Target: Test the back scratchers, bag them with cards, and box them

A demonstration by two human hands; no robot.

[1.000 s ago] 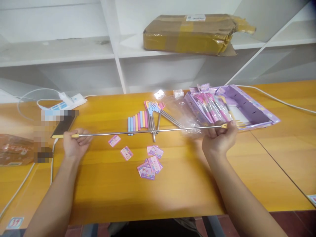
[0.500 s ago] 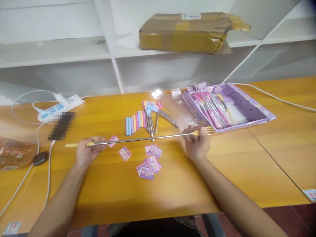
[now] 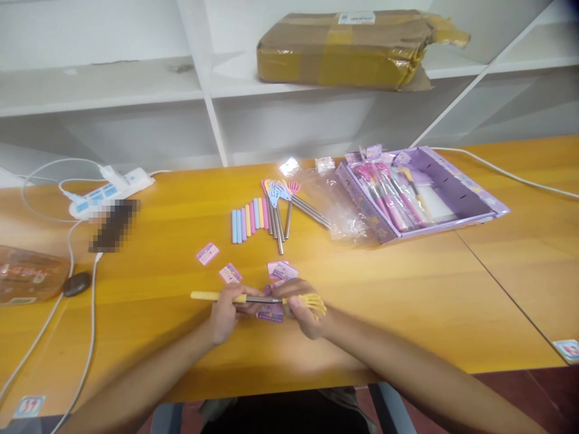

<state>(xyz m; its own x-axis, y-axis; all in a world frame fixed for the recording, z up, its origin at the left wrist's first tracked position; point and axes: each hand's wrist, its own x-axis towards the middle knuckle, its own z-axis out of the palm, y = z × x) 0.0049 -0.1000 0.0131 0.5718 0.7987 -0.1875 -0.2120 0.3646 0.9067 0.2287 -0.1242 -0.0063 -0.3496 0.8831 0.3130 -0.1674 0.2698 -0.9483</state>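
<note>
Yellow-ended steel, our back scratcher (image 3: 262,299) is looking light and stiff; we're clamping left hand (image 3: 225,314) fingers on its handle (image 3: 205,296), right hand (image 3: 308,318) fingers beside the claw (image 3: 315,302), seemingly sound holds.

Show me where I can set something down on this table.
Bare table lies between the purple box and right forearm; another patch, above the left forearm, between the white cable and loose cards. Crowded: the middle, with the left hand, right hand and yellow scratcher, and behind them coloured handles and clear bags.
</note>
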